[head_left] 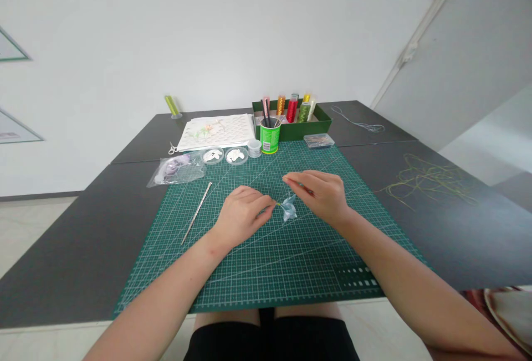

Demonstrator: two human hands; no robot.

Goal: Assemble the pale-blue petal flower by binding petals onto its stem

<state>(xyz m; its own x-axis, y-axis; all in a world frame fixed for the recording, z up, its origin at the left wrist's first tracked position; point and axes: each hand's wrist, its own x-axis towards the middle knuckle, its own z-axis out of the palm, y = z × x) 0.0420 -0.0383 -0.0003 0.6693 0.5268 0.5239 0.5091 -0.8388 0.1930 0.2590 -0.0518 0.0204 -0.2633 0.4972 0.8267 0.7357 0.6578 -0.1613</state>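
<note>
One blue flower (290, 209) has your left hand (245, 214) to its left, pinching its stem (279, 204); to its right, your right hand (322, 194) bunches its fingertips, any hold unclear.

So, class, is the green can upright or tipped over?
Upright: the green can has its rim on top, and black sticks stand in it.

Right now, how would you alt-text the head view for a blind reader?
A person's left hand pinches the thin stem of a pale blue flower over a green cutting mat, the right hand close beside it. Behind stand a green can and a box of thread spools.
</note>
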